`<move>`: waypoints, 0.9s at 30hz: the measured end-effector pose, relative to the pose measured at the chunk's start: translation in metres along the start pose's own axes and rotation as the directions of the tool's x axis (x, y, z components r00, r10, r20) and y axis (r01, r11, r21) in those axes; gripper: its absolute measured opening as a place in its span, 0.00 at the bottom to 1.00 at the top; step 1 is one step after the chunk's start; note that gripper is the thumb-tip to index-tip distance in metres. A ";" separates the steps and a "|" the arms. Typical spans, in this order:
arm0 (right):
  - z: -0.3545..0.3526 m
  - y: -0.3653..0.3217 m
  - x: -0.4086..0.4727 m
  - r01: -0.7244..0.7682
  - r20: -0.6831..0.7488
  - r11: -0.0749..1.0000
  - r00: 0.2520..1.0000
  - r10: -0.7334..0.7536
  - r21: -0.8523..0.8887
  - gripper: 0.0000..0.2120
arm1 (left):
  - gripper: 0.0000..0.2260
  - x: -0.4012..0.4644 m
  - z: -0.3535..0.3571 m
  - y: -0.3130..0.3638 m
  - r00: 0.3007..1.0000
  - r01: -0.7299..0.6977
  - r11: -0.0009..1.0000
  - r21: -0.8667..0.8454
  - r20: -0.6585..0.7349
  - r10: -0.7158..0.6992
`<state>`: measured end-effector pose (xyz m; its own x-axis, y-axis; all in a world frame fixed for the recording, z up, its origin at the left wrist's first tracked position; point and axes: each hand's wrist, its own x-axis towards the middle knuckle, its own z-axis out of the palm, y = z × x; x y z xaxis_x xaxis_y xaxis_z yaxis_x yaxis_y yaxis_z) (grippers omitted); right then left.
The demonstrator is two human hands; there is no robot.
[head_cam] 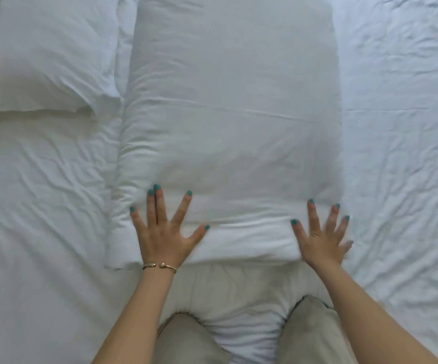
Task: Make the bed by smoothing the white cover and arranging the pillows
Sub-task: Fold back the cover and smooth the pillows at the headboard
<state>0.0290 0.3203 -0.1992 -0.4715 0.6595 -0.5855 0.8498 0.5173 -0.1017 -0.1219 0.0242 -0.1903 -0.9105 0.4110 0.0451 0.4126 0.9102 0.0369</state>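
Both of our hands lie flat with fingers spread on the near end of the large white pillow [228, 132], grasping nothing: the left hand [164, 232] presses near its left corner, a gold bracelet [159, 266] on the wrist, and the right hand [321, 239], slightly blurred, presses at its right corner. That pillow lies lengthwise down the middle of the bed, on the wrinkled white cover [401, 143], which spreads out to both sides. A second pillow [42, 53] sits at the upper left, just beside the first, and our knees in beige trousers [315, 334] rest on the cover below the hands.
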 end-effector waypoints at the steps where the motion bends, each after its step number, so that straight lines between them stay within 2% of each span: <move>1: -0.001 -0.004 -0.003 -0.069 0.003 0.995 0.998 0.069 0.071 0.35 | 0.37 0.002 -0.003 -0.006 1.000 0.012 1.000 -0.003 0.021 -0.012; 3: -0.003 -0.009 -0.005 -0.135 -0.009 0.967 0.990 0.140 0.214 0.40 | 0.41 0.005 -0.009 -0.019 0.995 0.051 0.999 -0.020 0.082 -0.049; 5: -0.014 -0.008 -0.002 -0.166 -0.032 0.928 0.982 0.188 0.334 0.48 | 0.46 0.009 -0.017 -0.037 0.980 0.147 0.986 -0.073 0.143 -0.136; 8: -0.032 0.002 0.011 -0.227 -0.028 0.926 0.969 0.247 0.302 0.55 | 0.52 0.020 -0.028 -0.071 0.926 0.337 0.889 -0.309 0.280 -0.254; 10: -0.034 0.002 0.022 -0.220 0.031 0.933 0.975 0.220 0.285 0.59 | 0.55 0.025 -0.028 -0.088 0.877 0.431 0.776 -0.462 0.417 -0.238; 12: -0.027 -0.004 0.028 -0.228 0.065 0.935 0.974 0.218 0.272 0.60 | 0.57 0.025 -0.021 -0.099 0.875 0.446 0.693 -0.567 0.438 -0.205; 15: -0.025 -0.013 0.028 -0.288 0.051 0.917 0.957 0.285 0.276 0.58 | 0.58 0.026 -0.008 -0.105 0.888 0.426 0.631 -0.648 0.434 -0.154; 16: -0.026 -0.011 0.028 -0.300 0.034 0.892 0.951 0.307 0.339 0.59 | 0.58 0.025 -0.005 -0.106 0.887 0.422 0.620 -0.662 0.443 -0.130; 18: -0.025 -0.003 0.027 -0.303 0.016 0.761 0.933 0.360 0.574 0.62 | 0.58 0.024 0.000 -0.108 0.879 0.422 0.585 -0.693 0.470 -0.077; 20: -0.017 0.009 0.029 -0.285 -0.017 0.676 0.915 0.402 0.680 0.63 | 0.59 0.023 0.009 -0.115 0.865 0.442 0.513 -0.736 0.501 -0.027; 24: 0.003 0.024 0.049 -0.223 -0.030 0.738 0.950 0.312 0.637 0.62 | 0.59 0.023 0.020 -0.116 0.860 0.462 0.446 -0.767 0.510 -0.013; 27: -0.001 0.015 0.042 -0.095 -0.100 0.781 0.975 0.197 0.617 0.61 | 0.58 0.015 0.023 -0.102 0.878 0.458 0.434 -0.776 0.472 -0.082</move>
<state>0.0219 0.3559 -0.2247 -0.3158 0.7994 -0.5110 0.8541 0.0050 -0.5200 -0.1783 -0.0607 -0.2159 -0.8453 0.3107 -0.4346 -0.2176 0.5428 0.8112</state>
